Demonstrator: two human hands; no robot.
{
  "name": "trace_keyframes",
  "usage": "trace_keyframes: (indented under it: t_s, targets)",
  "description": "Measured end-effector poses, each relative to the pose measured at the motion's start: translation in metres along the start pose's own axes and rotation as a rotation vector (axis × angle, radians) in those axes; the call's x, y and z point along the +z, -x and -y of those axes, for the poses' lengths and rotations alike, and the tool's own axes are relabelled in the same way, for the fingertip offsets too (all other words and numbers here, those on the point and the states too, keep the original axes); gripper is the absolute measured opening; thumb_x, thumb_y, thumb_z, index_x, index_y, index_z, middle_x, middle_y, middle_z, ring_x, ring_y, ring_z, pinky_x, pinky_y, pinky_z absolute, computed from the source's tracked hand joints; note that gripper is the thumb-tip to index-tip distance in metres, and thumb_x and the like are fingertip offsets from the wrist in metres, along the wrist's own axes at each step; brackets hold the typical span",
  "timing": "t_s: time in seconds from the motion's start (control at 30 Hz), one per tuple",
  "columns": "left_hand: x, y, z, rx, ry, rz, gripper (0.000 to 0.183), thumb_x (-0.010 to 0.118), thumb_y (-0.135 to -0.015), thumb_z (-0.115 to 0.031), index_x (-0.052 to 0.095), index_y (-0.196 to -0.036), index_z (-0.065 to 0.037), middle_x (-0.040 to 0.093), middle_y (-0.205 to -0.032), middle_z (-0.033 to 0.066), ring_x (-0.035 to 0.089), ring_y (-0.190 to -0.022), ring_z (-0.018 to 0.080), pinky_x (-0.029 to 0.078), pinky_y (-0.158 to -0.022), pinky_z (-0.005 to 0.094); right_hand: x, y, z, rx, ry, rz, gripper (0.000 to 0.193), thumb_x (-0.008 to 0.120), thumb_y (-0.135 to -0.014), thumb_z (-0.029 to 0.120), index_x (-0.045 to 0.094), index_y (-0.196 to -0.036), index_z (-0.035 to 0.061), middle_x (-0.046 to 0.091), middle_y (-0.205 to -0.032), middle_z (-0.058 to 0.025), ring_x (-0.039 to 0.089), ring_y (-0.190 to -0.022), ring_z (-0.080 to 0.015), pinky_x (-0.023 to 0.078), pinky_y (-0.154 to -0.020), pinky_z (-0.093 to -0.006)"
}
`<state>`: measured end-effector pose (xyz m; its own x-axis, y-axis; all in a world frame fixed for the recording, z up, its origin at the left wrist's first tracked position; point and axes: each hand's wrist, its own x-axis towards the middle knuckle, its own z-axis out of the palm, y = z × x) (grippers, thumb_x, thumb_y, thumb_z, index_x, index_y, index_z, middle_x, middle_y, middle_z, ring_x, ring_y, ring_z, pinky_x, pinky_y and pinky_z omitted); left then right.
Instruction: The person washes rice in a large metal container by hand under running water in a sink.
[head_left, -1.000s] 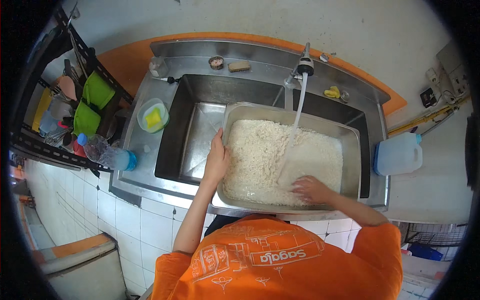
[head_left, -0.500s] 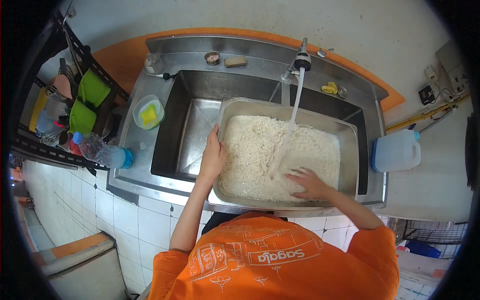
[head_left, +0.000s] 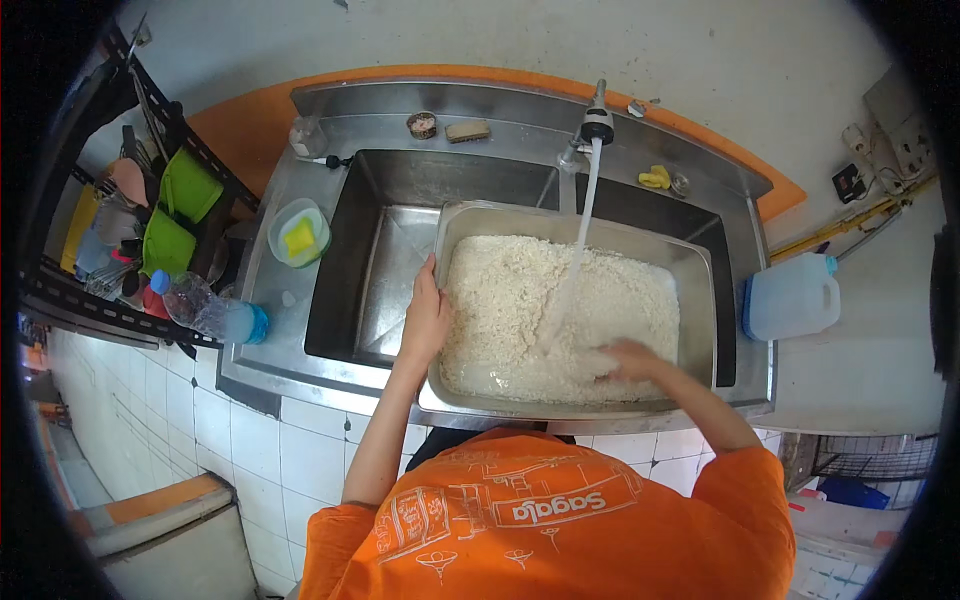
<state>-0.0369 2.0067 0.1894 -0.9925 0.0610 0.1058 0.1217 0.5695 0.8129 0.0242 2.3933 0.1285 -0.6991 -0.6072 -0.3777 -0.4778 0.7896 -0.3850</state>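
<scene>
A large rectangular steel pan [head_left: 698, 300] sits over the right part of the sink, filled with pale rice [head_left: 505, 295] and cloudy water. My left hand [head_left: 427, 322] grips its left rim, with the fingers along the outer side. Over the rice in the near right part of the pan is my right hand [head_left: 633, 362], blurred by motion, its thumb and fingers apart and holding nothing I can see. From the tap [head_left: 597, 125] behind the pan, a stream of water [head_left: 587, 205] runs down into the rice.
The steel sink basin [head_left: 400, 275] shows left of the pan. A plastic tub [head_left: 283, 240] with a yellow-green sponge [head_left: 299, 238] and a plastic bottle [head_left: 215, 308] stand on the left ledge. A jug of bluish liquid [head_left: 793, 300] is at the right; a brush [head_left: 468, 131] lies behind.
My right hand has shifted slightly right and away from the rice's middle, now blurred. My left hand keeps its place on the rim. Water still runs.
</scene>
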Motion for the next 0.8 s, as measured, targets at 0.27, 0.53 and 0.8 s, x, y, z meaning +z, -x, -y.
trace_keyframes:
  t_s: [0.27, 0.53, 0.8]
  targets:
    - [0.007, -0.003, -0.005, 0.041, -0.006, 0.018, 0.052, 0.038, -0.087, -0.004, 0.021, -0.135, 0.003, 0.031, -0.135, 0.0277, 0.037, -0.123, 0.0406, 0.033, -0.101, 0.0401, 0.047, -0.06, -0.028, 0.689, -0.287, -0.225, 0.055, 0.059, -0.075, 0.042, 0.057, -0.114, 0.0034, 0.057, -0.112, -0.0238, 0.057, -0.102, -0.0352, 0.043, -0.09, -0.0405]
    - [0.007, -0.002, 0.001, 0.013, 0.0, 0.016, 0.051, 0.038, -0.088, -0.004, 0.022, -0.135, 0.003, 0.032, -0.135, 0.0268, 0.036, -0.124, 0.0393, 0.032, -0.102, 0.0397, -0.081, -0.012, -0.056, 0.453, 0.015, 0.108, 0.041, 0.054, -0.081, 0.021, 0.053, -0.121, 0.0114, 0.048, -0.125, -0.0183, 0.047, -0.114, -0.0352, 0.039, -0.095, -0.0413]
    - [0.002, 0.003, -0.011, -0.018, -0.085, -0.034, 0.051, 0.038, -0.089, -0.007, 0.023, -0.136, -0.002, 0.036, -0.133, 0.0234, 0.045, -0.114, 0.0414, 0.04, -0.093, 0.0431, -0.008, 0.087, -0.054, 0.637, -0.137, -0.238, 0.061, 0.049, -0.088, 0.029, 0.022, -0.14, 0.0146, 0.041, -0.129, -0.0273, 0.042, -0.117, -0.0409, 0.042, -0.091, -0.0474]
